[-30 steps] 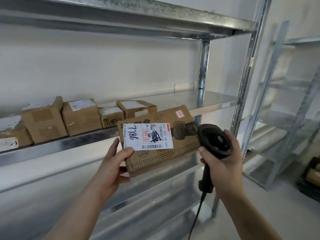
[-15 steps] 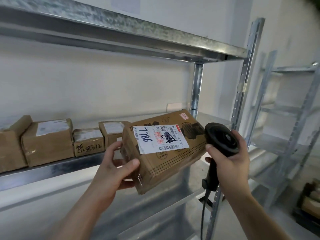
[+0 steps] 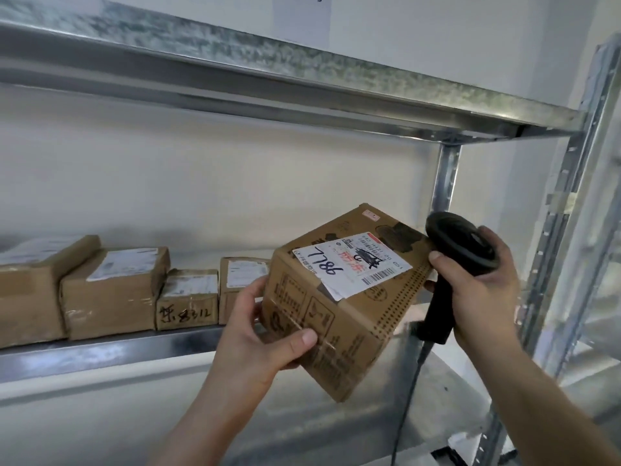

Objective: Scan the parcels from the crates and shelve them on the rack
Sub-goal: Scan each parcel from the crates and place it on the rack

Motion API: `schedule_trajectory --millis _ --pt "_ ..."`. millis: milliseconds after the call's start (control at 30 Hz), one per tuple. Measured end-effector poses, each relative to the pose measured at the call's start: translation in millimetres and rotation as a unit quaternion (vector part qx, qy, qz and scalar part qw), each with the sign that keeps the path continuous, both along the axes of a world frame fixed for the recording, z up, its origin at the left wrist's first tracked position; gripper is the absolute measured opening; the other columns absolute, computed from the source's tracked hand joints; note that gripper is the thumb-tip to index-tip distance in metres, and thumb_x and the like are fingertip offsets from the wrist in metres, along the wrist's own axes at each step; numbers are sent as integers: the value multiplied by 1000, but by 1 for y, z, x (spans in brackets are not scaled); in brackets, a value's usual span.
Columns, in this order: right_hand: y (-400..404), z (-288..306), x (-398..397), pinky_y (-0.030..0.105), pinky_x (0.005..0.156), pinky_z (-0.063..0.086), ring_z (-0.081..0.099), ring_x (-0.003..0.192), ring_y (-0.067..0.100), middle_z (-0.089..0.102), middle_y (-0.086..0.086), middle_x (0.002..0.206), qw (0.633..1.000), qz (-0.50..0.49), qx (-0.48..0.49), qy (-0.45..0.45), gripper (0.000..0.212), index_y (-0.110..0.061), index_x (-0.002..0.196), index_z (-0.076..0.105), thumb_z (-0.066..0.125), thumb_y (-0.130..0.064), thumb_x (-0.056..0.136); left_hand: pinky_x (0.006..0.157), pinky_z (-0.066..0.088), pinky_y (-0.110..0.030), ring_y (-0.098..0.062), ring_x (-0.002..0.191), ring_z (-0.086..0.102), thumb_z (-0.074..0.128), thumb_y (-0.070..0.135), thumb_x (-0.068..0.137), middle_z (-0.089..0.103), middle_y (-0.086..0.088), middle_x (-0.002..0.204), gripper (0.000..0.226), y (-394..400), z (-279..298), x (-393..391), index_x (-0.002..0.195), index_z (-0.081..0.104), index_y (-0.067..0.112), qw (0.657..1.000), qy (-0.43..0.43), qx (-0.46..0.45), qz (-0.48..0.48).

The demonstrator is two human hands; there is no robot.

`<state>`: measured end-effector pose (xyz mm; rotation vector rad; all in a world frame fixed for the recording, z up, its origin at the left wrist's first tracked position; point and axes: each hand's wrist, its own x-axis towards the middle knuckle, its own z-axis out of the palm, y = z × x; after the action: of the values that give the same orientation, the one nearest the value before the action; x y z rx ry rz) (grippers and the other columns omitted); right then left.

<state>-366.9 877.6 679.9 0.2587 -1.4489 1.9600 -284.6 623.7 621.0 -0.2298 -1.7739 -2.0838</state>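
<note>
A: Where's the parcel point(image 3: 349, 307) sitting?

B: Off the shelf, tilted, one corner pointing down toward 6 o'clock. It hangs in front of the rack's middle shelf point(image 3: 100, 354), near the open right end. Its white label point(image 3: 353, 264) faces up with "7786" handwritten in blue and a barcode along the edge toward 4 o'clock.

A: Who has it?

B: The left hand point(image 3: 262, 334) grasps it from 8 o'clock, thumb curled over the near printed face, the other fingers behind the box on its far side.

A: And the other hand?

B: The right hand point(image 3: 477, 294) is clenched round the black scanner point(image 3: 460, 250), fingers wrapped on the handle, the thumb lying against the round head. The head sits at 3 o'clock from the parcel, just beside its upper right edge; I cannot tell whether they touch. The scanner's cable point(image 3: 408, 405) drops toward 6 o'clock.

A: Anything already shelved?

B: 4 cardboard boxes in a row at 9 o'clock from the parcel. The 3rd one, a small box point(image 3: 186, 302), has "8312" written on its front. The 4th box point(image 3: 240, 284) is partly hidden behind the left hand.

A: The rack itself?

B: Galvanised metal, an upper shelf point(image 3: 302, 79) at 12 o'clock, and a slotted upright point(image 3: 568, 203) at 3 o'clock.
</note>
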Motion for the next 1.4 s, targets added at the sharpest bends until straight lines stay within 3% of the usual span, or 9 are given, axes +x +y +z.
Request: schedule_trajectory --millis 100,200,367,533,667,867,1133,1233,1400 --pt "7 2 -34 58 92 59 69 115 27 68 -2 125 999 31 12 -2 79 -28 137 54 84 -20 64 68 63 -39 -19 96 73 95 30 48 73 13 99 68 22 -1 -7 107 65 45 999 7 -12 51" --pt "14 0 -67 57 91 59 69 115 29 68 3 127 996 88 9 -17 84 -23 141 52 86 -15 65 73 64 -47 -22 96 73 98 27 56 73 13 96 70 46 -1 -12 114 61 38 995 -13 -5 98" --pt "19 -10 -105 43 73 62 69 111 28 67 -5 119 983 175 5 -53 69 -25 139 50 79 3 83 64 61 -34 -20 90 73 87 9 70 72 14 88 57 80 -5 -26 115 60 30 984 -28 7 177" --pt "18 -20 -125 58 85 61 70 110 27 69 -3 120 970 236 4 -65 67 -27 136 53 80 1 82 66 62 -38 -21 87 73 93 21 68 73 16 89 55 104 -11 -39 111 59 28 963 -62 1 262" --pt "17 -31 -130 64 91 57 70 114 29 71 3 123 957 282 7 -63 76 -25 137 55 88 -5 71 73 53 -30 0 87 64 91 39 66 69 18 85 48 116 -8 -45 100 59 33 902 -113 -139 393" --pt "20 -34 -135 40 63 61 71 106 30 69 8 123 941 329 -22 -75 63 -25 136 55 75 6 85 63 49 -27 3 78 59 80 61 70 65 23 80 35 118 4 -60 90 63 37 808 -154 -318 471" --pt "16 -40 -151 60 78 61 69 111 36 69 7 125 937 339 -9 -85 66 -26 137 54 79 2 83 56 42 -20 -2 78 58 73 68 76 61 22 85 41 109 11 -89 96 67 33 730 -176 -419 511" --pt "14 -44 -155 62 77 61 69 111 36 69 6 126 933 349 -6 -92 72 -31 135 56 87 -9 74 58 43 -24 -11 87 58 76 71 69 55 17 98 57 107 12 -96 110 64 33 676 -161 -458 555" --pt "9 -48 -161 43 68 61 70 112 32 68 2 127 932 350 -10 -97 68 -33 136 52 82 -3 82 85 49 -48 -37 114 52 94 56 49 56 -14 126 105 96 14 -111 140 49 28 618 -70 -501 602"
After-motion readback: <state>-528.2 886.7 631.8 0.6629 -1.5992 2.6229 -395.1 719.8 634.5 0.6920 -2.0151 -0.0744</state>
